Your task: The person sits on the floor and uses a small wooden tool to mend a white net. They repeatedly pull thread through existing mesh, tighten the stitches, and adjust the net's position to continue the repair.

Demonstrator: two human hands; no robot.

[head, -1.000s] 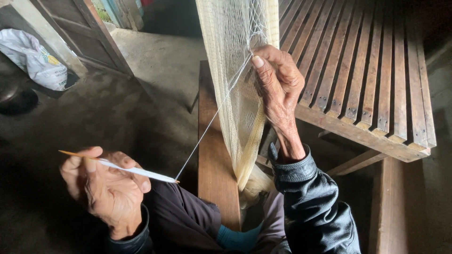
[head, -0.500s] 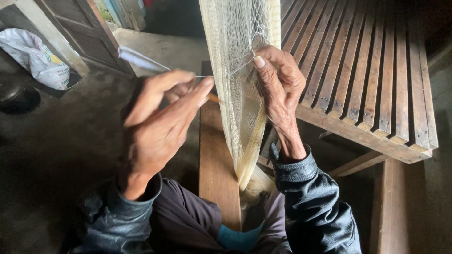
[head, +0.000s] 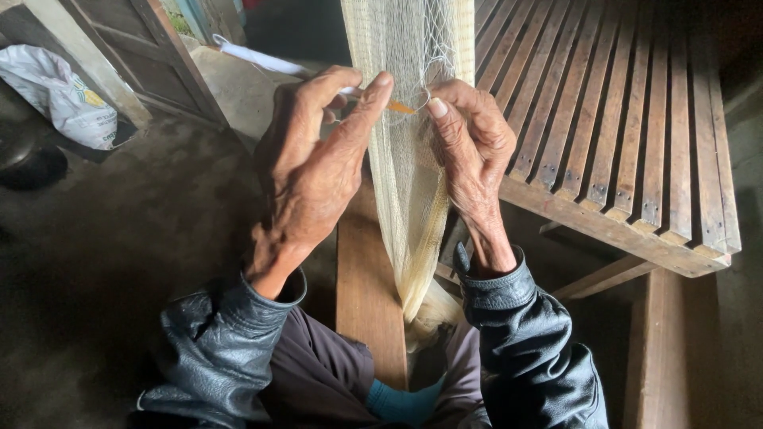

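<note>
Slatted wooden bench (head: 636, 119) right of the pale fishing net (head: 409, 119) — net hanging taut above a plank (head: 369, 302). Left hand (head: 314, 167) just left of the net, fingers pinched shut on a white netting needle (head: 262, 59), orange tip (head: 401, 107) at the mesh. Right hand (head: 473, 151) against the net — thumb and forefinger nipping a mesh loop.

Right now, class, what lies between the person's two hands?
In the head view, the hanging pale fishing net lies between the left hand and right hand, with the orange-tipped netting needle crossing the gap at fingertip height.
</note>
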